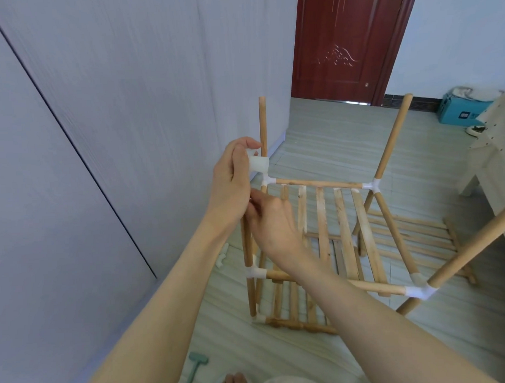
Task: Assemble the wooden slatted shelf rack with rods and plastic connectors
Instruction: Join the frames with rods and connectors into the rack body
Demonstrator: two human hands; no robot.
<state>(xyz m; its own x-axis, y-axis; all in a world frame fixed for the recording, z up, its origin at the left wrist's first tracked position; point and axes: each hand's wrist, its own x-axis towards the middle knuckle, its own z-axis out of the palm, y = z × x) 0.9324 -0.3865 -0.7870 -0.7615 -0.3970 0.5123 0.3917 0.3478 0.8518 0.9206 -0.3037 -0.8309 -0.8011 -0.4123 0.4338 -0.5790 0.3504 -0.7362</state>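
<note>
Left hand (230, 177) pinching connector (258, 164) (white), rack (321, 217), mallet (196, 368), door (352, 41)

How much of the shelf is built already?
Two slatted shelves already sit joined by rods and white connectors. The left hand holds another plastic connector; the right hand grips the near-left rod. The upright rods' tops are bare.

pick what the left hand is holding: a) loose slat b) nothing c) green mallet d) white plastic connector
d: the left hand pinches a white plastic connector beside the upright rod; the green mallet lies on the floor.
</note>
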